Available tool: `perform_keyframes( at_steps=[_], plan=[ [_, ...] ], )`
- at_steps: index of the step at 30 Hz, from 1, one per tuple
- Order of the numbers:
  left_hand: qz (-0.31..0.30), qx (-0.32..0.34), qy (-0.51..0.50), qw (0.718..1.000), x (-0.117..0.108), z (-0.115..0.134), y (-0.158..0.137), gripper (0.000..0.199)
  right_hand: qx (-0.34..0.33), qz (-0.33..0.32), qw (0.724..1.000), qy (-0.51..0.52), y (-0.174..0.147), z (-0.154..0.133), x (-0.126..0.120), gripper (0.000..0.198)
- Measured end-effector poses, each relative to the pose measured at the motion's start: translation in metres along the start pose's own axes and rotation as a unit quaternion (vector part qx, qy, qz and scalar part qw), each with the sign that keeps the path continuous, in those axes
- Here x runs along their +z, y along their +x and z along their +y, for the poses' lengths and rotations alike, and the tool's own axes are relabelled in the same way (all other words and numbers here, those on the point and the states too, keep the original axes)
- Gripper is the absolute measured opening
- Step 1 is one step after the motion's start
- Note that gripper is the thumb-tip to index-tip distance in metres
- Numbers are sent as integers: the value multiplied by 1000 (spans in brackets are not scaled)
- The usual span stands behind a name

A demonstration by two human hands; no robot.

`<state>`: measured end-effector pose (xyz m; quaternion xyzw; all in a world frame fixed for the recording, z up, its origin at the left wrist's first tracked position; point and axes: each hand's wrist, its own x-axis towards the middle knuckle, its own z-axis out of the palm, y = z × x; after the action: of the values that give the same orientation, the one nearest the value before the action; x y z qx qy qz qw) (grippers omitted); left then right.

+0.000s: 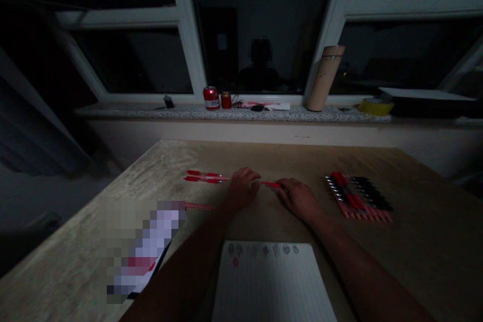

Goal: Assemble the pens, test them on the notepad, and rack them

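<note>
The red pen (270, 184) looks slim and bright, ends partly covered, just past the top edge of the lined pad (277, 284). Right hand (301, 198) has it pinched; left hand (243, 187) is curled at the other end, can't tell if it's gripping. Well beyond the pad, a red can (212, 98) has dark script starting with "B", rest unreadable.

Notepad (273, 282): on table (415, 251). Single pen (270, 184): directly behind notepad. Two pens (204, 179): behind notepad, to its left. Pen group (358, 198): behind notepad, to its right. Sill (181, 113): farther behind notepad; on it, can (212, 98) and jar (226, 101) to notepad's left, flask (326, 78) and tape (376, 106) to its right.
</note>
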<state>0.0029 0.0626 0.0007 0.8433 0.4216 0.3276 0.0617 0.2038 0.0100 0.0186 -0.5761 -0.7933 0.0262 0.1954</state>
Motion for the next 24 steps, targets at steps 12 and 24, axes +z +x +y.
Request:
perform_keyframes(
  at_steps=[12, 24],
  plan=[
    [-44, 59, -21, 997, 5, 4, -2, 24, -23, -6, 1000, -13, -2, 4, 1, 37],
    [-39, -2, 51, 998, 6, 0, 1, 17, 43, 1, 995, -86, 0, -1, -1, 37]
  ],
)
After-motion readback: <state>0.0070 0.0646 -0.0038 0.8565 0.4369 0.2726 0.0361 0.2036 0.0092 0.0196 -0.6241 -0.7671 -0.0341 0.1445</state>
